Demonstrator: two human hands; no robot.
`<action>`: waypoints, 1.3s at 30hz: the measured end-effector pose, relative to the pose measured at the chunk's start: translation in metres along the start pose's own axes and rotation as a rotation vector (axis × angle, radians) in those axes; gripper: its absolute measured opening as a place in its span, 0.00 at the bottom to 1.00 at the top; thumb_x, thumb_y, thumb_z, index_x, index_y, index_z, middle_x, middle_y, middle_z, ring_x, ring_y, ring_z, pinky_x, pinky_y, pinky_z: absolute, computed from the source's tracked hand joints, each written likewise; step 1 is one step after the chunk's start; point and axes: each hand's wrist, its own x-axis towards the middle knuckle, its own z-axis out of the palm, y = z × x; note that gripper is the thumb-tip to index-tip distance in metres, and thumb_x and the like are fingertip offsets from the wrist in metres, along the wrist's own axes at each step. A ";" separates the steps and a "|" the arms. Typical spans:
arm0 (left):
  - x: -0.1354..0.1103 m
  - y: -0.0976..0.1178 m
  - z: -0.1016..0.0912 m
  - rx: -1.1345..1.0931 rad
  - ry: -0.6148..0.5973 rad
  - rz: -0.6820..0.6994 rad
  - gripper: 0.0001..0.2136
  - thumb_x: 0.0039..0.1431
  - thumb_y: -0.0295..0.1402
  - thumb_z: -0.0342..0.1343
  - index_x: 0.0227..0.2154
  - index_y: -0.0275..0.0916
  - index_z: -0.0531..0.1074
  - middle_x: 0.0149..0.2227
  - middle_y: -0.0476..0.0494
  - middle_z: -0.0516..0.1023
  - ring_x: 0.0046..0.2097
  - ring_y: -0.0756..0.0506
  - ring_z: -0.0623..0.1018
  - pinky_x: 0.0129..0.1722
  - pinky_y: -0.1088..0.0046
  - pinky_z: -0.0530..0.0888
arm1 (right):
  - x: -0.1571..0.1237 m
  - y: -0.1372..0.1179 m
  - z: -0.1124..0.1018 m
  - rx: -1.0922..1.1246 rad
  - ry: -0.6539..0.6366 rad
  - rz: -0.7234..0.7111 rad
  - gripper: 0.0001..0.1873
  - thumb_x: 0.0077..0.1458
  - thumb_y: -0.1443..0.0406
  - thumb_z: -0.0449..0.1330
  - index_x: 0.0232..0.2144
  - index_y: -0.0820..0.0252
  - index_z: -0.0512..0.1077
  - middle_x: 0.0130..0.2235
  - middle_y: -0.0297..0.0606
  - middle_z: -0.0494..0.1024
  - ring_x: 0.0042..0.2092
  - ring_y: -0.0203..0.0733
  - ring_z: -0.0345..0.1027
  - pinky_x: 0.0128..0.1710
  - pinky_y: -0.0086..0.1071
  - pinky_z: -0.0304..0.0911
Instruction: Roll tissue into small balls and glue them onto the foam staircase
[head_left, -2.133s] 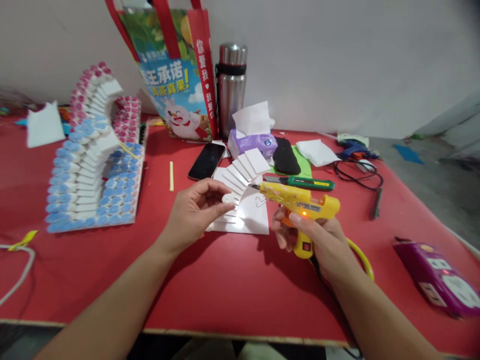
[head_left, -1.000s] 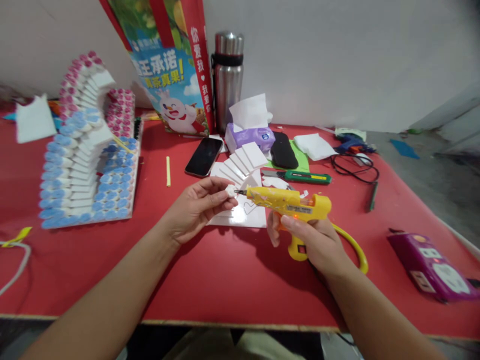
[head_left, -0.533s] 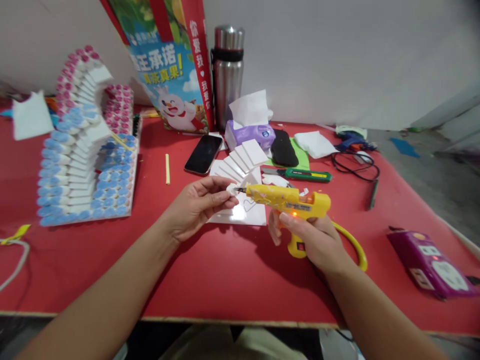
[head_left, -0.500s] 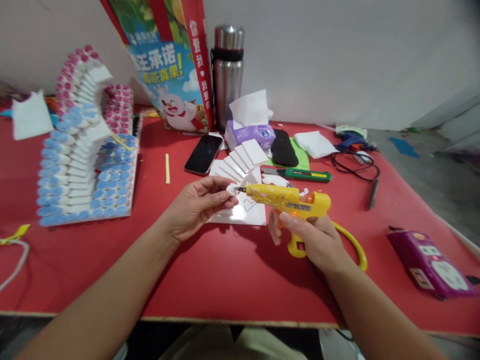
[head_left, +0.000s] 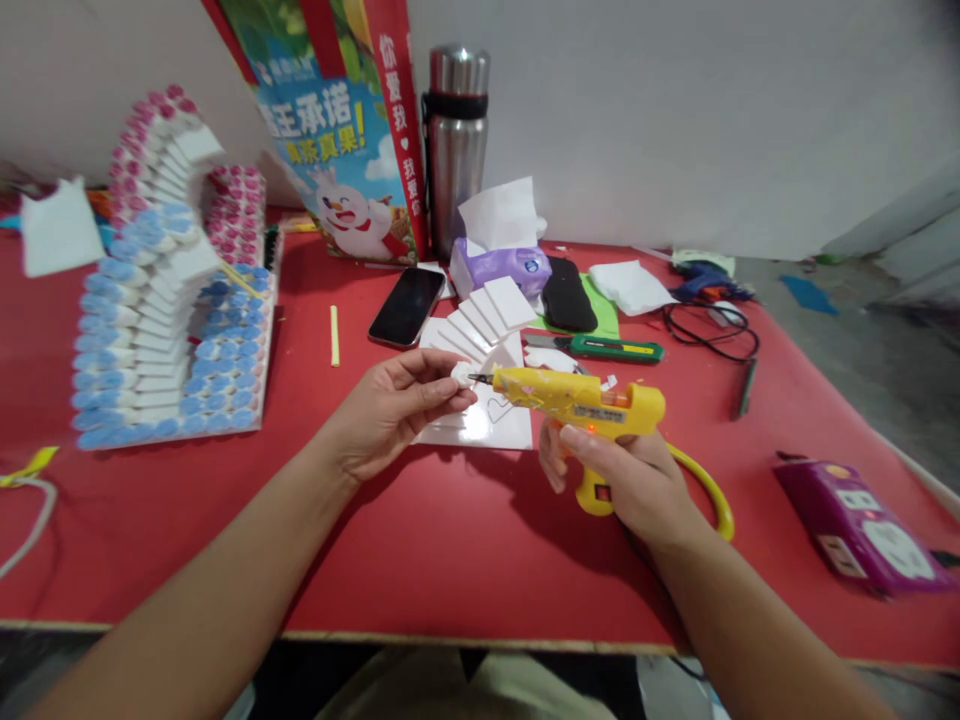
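Note:
Between the thumb and fingers of my left hand (head_left: pixel 401 405) is a small white piece (head_left: pixel 463 375), too small to make out its exact kind. My right hand (head_left: pixel 630 475) is wrapped round the grip of a yellow hot glue gun (head_left: pixel 574 400), which has a lit orange light. The gun's metal nozzle points left and meets the white piece, or comes very close to it. Behind and below the nozzle lies a white board (head_left: pixel 487 432), with a fan of white rectangular tiles (head_left: pixel 487 315) on its far part.
A blue-and-pink arched model (head_left: pixel 172 330) stands at left. Behind are a phone (head_left: pixel 407 305), a steel flask (head_left: pixel 459 150), a printed bag (head_left: pixel 345 140) and a purple tissue pack (head_left: pixel 499 270). A green utility knife (head_left: pixel 615 349) lies right of the tiles; a purple power box (head_left: pixel 862 525) sits far right.
Hardly anything differs. The glue gun and both hands keep nearly the same place, with the nozzle still at the white piece; the view has shifted very slightly.

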 end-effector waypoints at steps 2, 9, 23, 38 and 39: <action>0.001 -0.001 -0.001 0.000 -0.007 0.009 0.12 0.48 0.23 0.73 0.37 0.33 0.80 0.35 0.46 0.83 0.34 0.50 0.84 0.39 0.80 0.82 | 0.000 0.002 0.000 -0.004 -0.008 -0.008 0.24 0.66 0.53 0.57 0.21 0.59 0.70 0.24 0.36 0.72 0.28 0.38 0.66 0.32 0.35 0.61; 0.000 0.000 0.000 -0.028 0.001 0.005 0.13 0.46 0.23 0.74 0.36 0.33 0.80 0.34 0.46 0.83 0.34 0.50 0.85 0.38 0.81 0.82 | 0.000 0.005 -0.001 0.026 -0.003 0.021 0.24 0.66 0.53 0.58 0.22 0.59 0.69 0.23 0.35 0.71 0.26 0.37 0.65 0.30 0.34 0.60; -0.007 0.025 -0.012 0.285 0.110 0.234 0.11 0.49 0.29 0.72 0.36 0.36 0.80 0.33 0.47 0.83 0.33 0.50 0.82 0.36 0.76 0.80 | 0.001 0.003 -0.003 0.163 0.153 0.012 0.14 0.64 0.56 0.61 0.31 0.59 0.76 0.28 0.36 0.75 0.27 0.38 0.67 0.28 0.33 0.62; -0.015 0.035 -0.040 1.324 -0.020 0.374 0.12 0.64 0.42 0.59 0.42 0.41 0.81 0.45 0.41 0.81 0.45 0.42 0.80 0.45 0.65 0.74 | 0.003 0.003 -0.004 0.224 0.200 0.019 0.15 0.64 0.57 0.62 0.29 0.60 0.77 0.28 0.35 0.75 0.26 0.35 0.67 0.25 0.30 0.61; -0.015 0.035 -0.040 1.325 -0.032 0.374 0.12 0.65 0.42 0.59 0.43 0.41 0.81 0.45 0.41 0.81 0.45 0.42 0.80 0.46 0.64 0.73 | 0.003 0.003 -0.004 0.230 0.202 0.017 0.14 0.64 0.58 0.62 0.29 0.60 0.77 0.28 0.35 0.75 0.26 0.35 0.67 0.25 0.29 0.60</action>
